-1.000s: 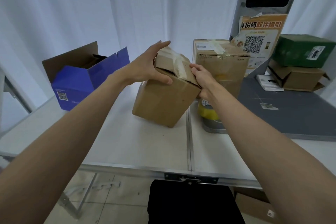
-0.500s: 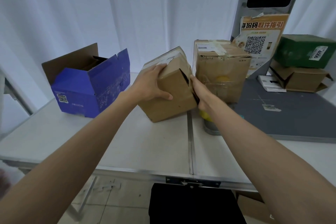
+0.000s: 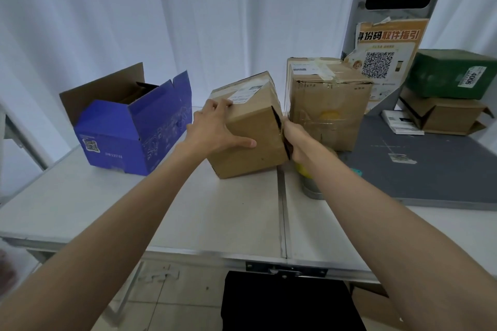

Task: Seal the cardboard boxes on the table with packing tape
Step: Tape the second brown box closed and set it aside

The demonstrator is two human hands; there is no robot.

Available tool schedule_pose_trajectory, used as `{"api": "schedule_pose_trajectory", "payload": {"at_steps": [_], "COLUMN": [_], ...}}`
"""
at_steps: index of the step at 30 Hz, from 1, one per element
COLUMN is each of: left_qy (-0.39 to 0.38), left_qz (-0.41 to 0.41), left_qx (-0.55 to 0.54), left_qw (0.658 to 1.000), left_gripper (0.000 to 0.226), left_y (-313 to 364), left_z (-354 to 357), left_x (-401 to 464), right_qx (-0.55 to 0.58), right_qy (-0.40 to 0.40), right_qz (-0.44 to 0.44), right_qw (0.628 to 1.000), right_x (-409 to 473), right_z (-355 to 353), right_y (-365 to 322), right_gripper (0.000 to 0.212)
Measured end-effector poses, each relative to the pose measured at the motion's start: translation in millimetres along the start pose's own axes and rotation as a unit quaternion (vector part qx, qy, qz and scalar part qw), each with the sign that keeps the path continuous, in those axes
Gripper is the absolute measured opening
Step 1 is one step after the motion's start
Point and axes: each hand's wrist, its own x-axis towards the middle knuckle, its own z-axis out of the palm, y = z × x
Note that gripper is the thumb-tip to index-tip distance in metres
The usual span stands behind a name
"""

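Tilted brown box (image 3: 250, 126) (labelled), tabletop

On the table (image 3: 113, 212), the held box (image 3: 252, 140) sits between an open box (image 3: 129, 126) left and a taped box (image 3: 328, 105) right.

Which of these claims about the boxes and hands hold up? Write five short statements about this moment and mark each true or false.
1. The left hand grips the small brown box at its near left corner. True.
2. The blue box is taped shut. False: its flaps stand open.
3. The right hand is at the small brown box's right side, where a dark seam gapes. True.
4. The small brown box is stacked on the taller brown box. False: it sits beside it, on the table.
5. The green box lies on the floor. False: it rests on another brown box at the right.
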Motion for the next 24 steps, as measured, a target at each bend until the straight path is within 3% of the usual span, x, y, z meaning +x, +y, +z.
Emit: {"api": "schedule_pose_trajectory", "payload": {"at_steps": [4, 7, 9, 11, 16, 20, 24], "left_qy": [0.004, -0.019, -0.027, -0.032, -0.029, -0.022, -0.041], "left_qz": [0.014, 0.077, 0.097, 0.108, 0.125, 0.132, 0.107], "left_qx": [0.021, 0.011, -0.010, -0.020, 0.005, 0.078, 0.096], "left_qw": [1.000, 0.997, 0.995, 0.993, 0.992, 0.988, 0.989], "left_gripper": [0.104, 0.094, 0.092, 0.092, 0.091, 0.089, 0.089], "left_y": [-6.9, -9.3, -9.2, -9.2, -7.6, -4.0, -2.7], "left_z": [0.3, 6.7, 10.7, 12.4, 19.9, 28.9, 37.9], "left_x": [2.6, 6.0, 11.6, 19.7, 44.7, 67.5, 86.0], "right_qx": [0.053, -0.014, -0.161, -0.303, -0.456, -0.525, -0.535], "right_qy": [-0.017, 0.052, 0.120, 0.151, 0.142, 0.136, 0.132], "right_qz": [-0.028, -0.102, -0.194, -0.284, -0.388, -0.398, -0.396], "right_qw": [0.998, 0.993, 0.960, 0.897, 0.788, 0.740, 0.734], "right_x": [-11.3, -6.8, -3.1, -5.1, 2.2, 16.7, 30.1], "right_z": [6.3, 17.2, 21.1, 22.7, 22.5, 19.3, 18.2], "right_y": [-10.2, -12.7, -8.5, -4.7, 0.3, -5.6, -14.2], "right_gripper": [0.054, 0.052, 0.051, 0.042, 0.046, 0.044, 0.039]}}
